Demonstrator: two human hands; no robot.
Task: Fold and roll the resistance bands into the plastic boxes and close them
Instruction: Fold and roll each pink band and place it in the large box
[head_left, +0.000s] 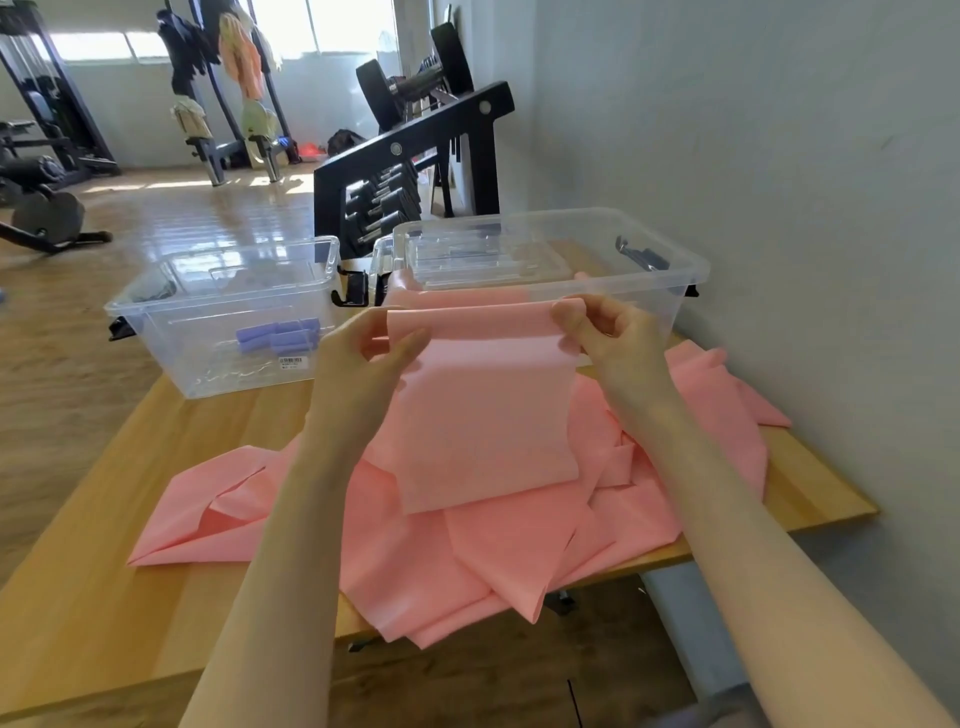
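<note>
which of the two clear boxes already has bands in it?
The left clear box: rolled purple bands lie on its floor. The right clear box, behind the hands, shows only clear lids stacked inside.

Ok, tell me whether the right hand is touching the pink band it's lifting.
Touching. The head view shows the right hand pinching the top right corner of the pink band, thumb and fingers curled over its folded edge.

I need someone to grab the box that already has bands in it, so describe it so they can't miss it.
On the wooden table stand two clear plastic boxes, both open. Take the left box, at the table's far left corner, away from the wall. It alone holds purple rolled bands and has a barcode sticker on its front; the right box has none.
</note>
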